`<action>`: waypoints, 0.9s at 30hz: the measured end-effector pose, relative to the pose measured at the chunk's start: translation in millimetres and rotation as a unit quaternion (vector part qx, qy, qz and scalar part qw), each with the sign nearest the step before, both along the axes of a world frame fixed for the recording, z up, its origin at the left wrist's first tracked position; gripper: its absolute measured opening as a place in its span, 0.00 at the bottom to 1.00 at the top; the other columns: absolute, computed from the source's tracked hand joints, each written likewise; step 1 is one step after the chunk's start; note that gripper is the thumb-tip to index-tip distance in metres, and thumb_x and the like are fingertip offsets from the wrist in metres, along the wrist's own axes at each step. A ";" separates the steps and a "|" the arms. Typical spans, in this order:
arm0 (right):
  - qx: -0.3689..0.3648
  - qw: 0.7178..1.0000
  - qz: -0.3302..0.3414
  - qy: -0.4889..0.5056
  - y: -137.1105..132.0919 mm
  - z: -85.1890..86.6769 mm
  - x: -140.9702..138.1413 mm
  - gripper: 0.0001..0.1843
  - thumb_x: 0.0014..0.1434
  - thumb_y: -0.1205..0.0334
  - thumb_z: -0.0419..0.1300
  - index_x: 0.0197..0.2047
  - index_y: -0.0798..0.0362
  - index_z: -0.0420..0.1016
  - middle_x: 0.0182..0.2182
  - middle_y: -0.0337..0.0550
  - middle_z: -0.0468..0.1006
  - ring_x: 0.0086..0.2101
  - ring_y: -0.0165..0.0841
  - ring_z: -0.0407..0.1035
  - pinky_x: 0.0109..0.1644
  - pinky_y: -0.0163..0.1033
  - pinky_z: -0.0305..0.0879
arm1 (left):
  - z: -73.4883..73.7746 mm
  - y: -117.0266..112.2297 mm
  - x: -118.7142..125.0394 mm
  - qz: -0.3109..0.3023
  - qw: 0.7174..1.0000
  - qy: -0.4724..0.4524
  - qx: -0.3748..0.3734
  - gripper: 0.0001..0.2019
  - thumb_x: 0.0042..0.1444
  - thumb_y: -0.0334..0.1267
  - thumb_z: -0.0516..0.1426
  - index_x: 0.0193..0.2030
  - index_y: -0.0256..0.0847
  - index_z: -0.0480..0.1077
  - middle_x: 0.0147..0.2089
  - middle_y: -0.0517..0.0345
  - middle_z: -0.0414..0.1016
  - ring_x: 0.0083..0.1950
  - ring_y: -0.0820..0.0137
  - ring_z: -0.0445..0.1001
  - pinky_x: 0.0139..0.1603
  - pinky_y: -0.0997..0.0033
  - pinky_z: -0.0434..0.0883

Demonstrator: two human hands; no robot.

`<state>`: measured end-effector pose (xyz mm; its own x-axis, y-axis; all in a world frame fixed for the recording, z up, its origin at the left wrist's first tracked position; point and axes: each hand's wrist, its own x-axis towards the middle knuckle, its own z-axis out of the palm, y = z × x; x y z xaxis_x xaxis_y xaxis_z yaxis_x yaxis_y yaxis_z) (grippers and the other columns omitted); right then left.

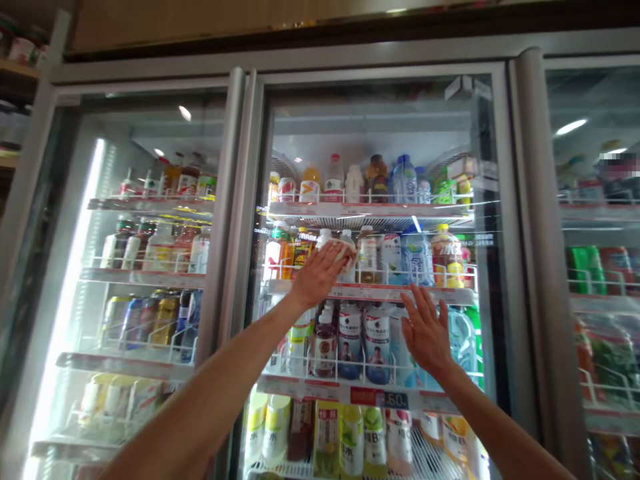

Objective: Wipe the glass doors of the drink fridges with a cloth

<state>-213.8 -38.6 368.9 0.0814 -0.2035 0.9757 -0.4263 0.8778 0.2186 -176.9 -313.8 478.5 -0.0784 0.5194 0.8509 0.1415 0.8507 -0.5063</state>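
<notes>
My left hand (320,270) presses a pale, crumpled cloth (349,252) against the glass door (370,120) of the middle cooler section. The fingers lie over the cloth and partly hide it. Lower and to the right, my right hand (427,328) has its fingers spread with nothing in them. Its fingertips are at the glass, though I cannot tell whether they touch it. Behind the door, bottled drinks (377,340) stand in rows on the shelves.
Metal frame posts (230,193) flank the middle door. To the left is another glass section with lit shelves (145,277) of bottles and cans; a third section (600,300) lies to the right. Ceiling lights reflect in the glass. A side shelf (17,67) with goods is at far left.
</notes>
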 end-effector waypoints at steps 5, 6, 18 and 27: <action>-0.071 0.997 -0.023 0.033 20.1 15.9 -14.7 0.32 0.62 0.61 0.46 0.67 0.47 0.38 0.65 0.46 0.47 0.63 0.40 0.43 0.64 0.55 0.37 | 45.1 -13.8 0.4 0.010 0.946 0.097 0.309 0.24 0.59 0.36 0.45 0.62 0.32 0.55 0.67 0.41 0.49 0.69 0.56 0.43 0.65 0.49 0.50; -0.075 0.996 -0.025 0.031 21.1 17.2 -17.2 0.32 0.62 0.61 0.45 0.67 0.47 0.37 0.65 0.46 0.47 0.64 0.40 0.42 0.64 0.56 0.37 | 48.8 -5.5 -2.0 0.009 0.944 0.098 0.314 0.24 0.59 0.35 0.45 0.62 0.31 0.55 0.67 0.41 0.48 0.69 0.56 0.43 0.65 0.48 0.50; -0.058 0.996 -0.047 0.039 22.5 14.5 -22.5 0.33 0.62 0.62 0.46 0.67 0.50 0.36 0.65 0.49 0.47 0.64 0.41 0.41 0.64 0.56 0.39 | 93.4 29.6 -7.6 -0.001 0.952 0.101 0.289 0.24 0.59 0.34 0.44 0.62 0.32 0.55 0.66 0.41 0.50 0.68 0.56 0.46 0.64 0.47 0.52; -0.057 0.996 -0.049 0.050 23.5 13.3 -23.9 0.32 0.62 0.62 0.45 0.67 0.51 0.39 0.64 0.50 0.50 0.64 0.40 0.42 0.63 0.56 0.40 | 75.7 117.2 -10.4 0.015 0.996 -0.031 -0.079 0.21 0.60 0.34 0.44 0.59 0.46 0.60 0.67 0.59 0.52 0.68 0.63 0.47 0.66 0.54 0.51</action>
<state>-237.7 -15.1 382.2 0.1654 -0.1042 0.9807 -0.3179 0.9357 0.1530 -187.3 -196.6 554.1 -0.1454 0.6434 0.7516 0.1521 0.7652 -0.6256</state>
